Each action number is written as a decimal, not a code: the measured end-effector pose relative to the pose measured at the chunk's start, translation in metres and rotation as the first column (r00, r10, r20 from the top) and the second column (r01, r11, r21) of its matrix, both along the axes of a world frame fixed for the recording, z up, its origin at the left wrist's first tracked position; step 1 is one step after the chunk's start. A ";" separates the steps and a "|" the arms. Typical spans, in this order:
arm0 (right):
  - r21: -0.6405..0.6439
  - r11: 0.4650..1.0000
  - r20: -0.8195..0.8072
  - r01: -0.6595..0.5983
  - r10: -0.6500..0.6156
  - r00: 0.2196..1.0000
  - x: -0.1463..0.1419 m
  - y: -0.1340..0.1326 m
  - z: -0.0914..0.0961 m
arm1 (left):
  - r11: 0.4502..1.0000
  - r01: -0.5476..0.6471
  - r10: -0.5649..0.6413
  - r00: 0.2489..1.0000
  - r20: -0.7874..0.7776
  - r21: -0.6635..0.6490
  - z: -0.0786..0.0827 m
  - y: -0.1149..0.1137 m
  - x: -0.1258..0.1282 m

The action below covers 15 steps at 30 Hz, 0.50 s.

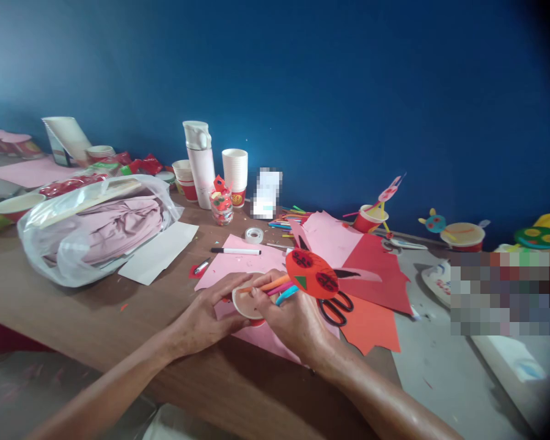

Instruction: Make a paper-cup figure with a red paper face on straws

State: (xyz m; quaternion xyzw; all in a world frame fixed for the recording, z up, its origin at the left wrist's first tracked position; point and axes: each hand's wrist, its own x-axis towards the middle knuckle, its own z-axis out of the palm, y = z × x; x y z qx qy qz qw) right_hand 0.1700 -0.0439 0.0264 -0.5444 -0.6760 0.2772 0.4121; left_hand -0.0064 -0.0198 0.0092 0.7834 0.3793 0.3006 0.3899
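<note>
My left hand is wrapped around the side of a paper cup, its mouth facing me. My right hand grips several coloured straws, orange, pink and blue, at the cup's rim. The orange straw's end lies over the cup mouth; whether it touches the cup I cannot tell. Over the right hand, at the straws' other end, is an orange paper animal face with dark red eyes, a green nose and long black-and-pink ears. Black-handled scissors lie just behind the right hand.
Pink paper, red paper and orange paper lie around the hands. Behind are a marker, a tape roll, a white bottle and stacked cups. A plastic bag sits left; a decorated cup stands right.
</note>
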 end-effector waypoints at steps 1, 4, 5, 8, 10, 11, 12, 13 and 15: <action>-0.001 1.000 0.014 -0.003 0.003 1.000 0.000 0.000 0.000 | 1.000 0.002 -0.002 1.000 0.001 0.000 0.000 0.000 0.000; 0.001 1.000 0.047 -0.014 0.014 0.999 0.000 0.000 -0.001 | 1.000 0.008 -0.008 1.000 -0.001 0.018 0.001 0.000 0.000; 0.003 1.000 0.050 -0.020 0.020 0.999 0.000 0.000 -0.001 | 1.000 0.005 -0.005 1.000 0.000 0.026 0.000 0.000 0.000; 0.009 0.999 0.055 -0.040 0.039 0.998 0.001 0.000 0.000 | 1.000 -0.017 0.017 1.000 -0.009 0.016 -0.004 0.000 -0.002; 0.013 0.999 0.083 -0.044 0.043 0.996 0.002 0.001 0.001 | 0.999 -0.041 0.041 0.999 0.006 -0.021 -0.007 -0.001 -0.003; 0.015 0.999 0.103 -0.039 0.037 0.994 0.002 0.001 0.001 | 0.998 -0.052 0.053 0.998 0.024 -0.042 -0.009 -0.001 -0.003; 0.017 0.999 0.123 -0.031 0.028 0.992 0.002 0.001 0.000 | 0.996 -0.061 0.064 0.997 0.047 -0.062 -0.011 -0.001 -0.003; 0.020 1.000 0.137 -0.024 0.021 0.990 0.002 0.002 0.000 | 0.995 -0.065 0.071 0.995 0.070 -0.078 -0.012 -0.002 -0.003; 0.033 0.999 0.138 -0.022 0.018 0.990 0.001 0.002 -0.001 | 0.993 -0.063 0.073 0.992 0.107 -0.097 -0.013 -0.002 -0.003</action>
